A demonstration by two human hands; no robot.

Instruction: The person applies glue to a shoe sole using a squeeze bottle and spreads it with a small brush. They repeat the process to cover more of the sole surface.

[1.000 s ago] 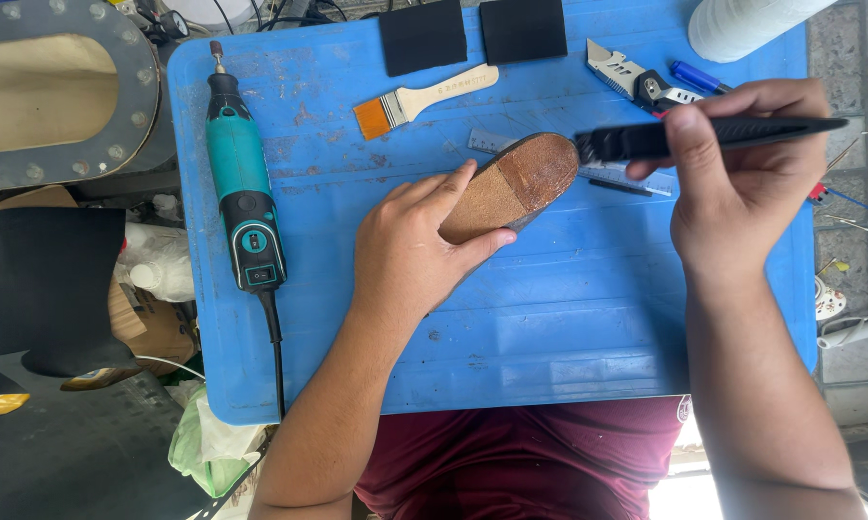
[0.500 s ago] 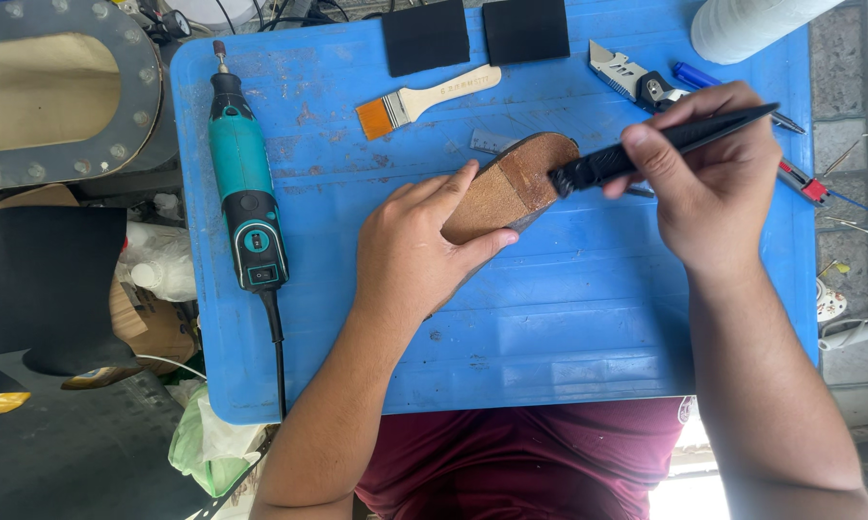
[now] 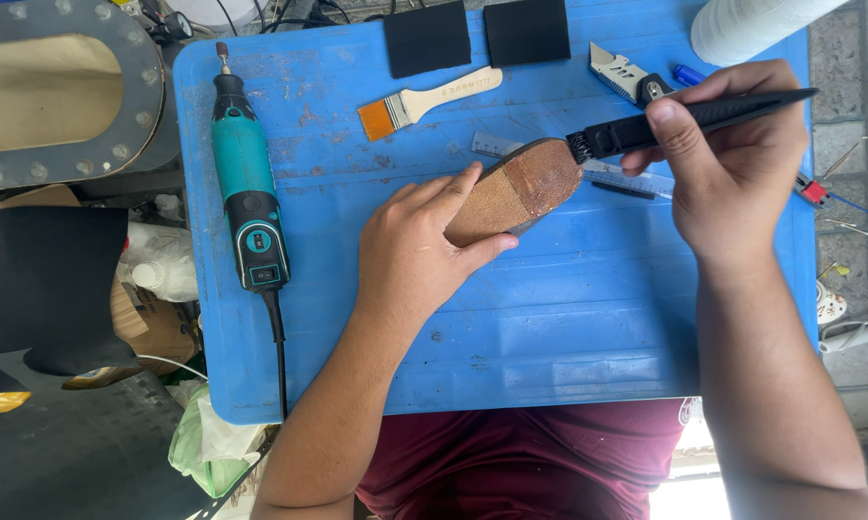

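My left hand (image 3: 422, 252) presses down on a brown shoe sole (image 3: 520, 190), which lies bottom up on the blue table (image 3: 549, 337); fingers cover its near end. My right hand (image 3: 737, 164) grips a long black brush tool (image 3: 689, 117), held nearly level. The tool's bristled head touches the sole's far tip. Part of a metal ruler (image 3: 496, 146) shows from under the sole.
A teal rotary tool (image 3: 246, 193) with a cord lies at the left of the table. At the back are a paintbrush (image 3: 424, 101), two black square pads (image 3: 429, 37), a utility knife (image 3: 626, 77) and a white roll (image 3: 751, 24). A grey riveted frame (image 3: 58, 96) stands at far left.
My right hand swung the black tool: its head slid left onto the sole, then back to the sole's far tip. The left hand stayed on the sole.
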